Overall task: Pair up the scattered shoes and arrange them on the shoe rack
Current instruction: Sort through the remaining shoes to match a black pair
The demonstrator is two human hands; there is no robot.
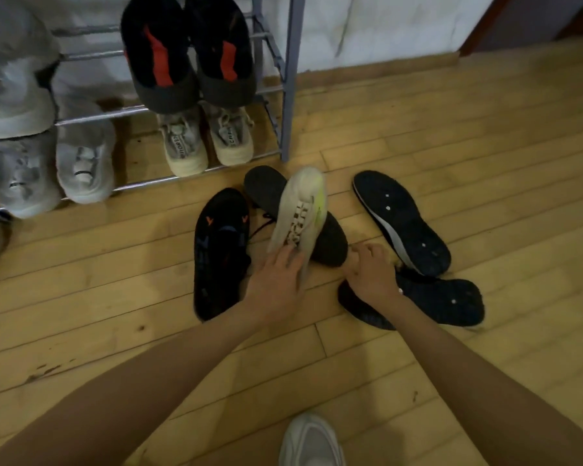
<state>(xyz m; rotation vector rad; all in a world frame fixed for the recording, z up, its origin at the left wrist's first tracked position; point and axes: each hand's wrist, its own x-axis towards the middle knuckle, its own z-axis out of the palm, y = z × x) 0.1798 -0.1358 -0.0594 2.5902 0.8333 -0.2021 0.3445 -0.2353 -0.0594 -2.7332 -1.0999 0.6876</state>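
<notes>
A white shoe with a neon-yellow stripe (300, 210) lies across an overturned black shoe (329, 245); my left hand (276, 284) grips it at the heel end. To its left a black shoe with orange marks (221, 250) stands upright on the floor. My right hand (371, 270) has its fingers curled down between the overturned black shoe and a dark blue shoe (445, 301) lying on its side; what they hold is hidden. Another dark blue shoe (401, 223) lies sole up at the right. The shoe rack (288, 79) stands behind.
The rack holds a black-and-red pair (189, 52) on an upper shelf, a beige pair (209, 139) and a pale grey pair (48, 169) lower down, and white shoes (14, 79) at upper left. My white-shod foot (310, 442) shows at the bottom edge. The floor is wooden planks (485, 129).
</notes>
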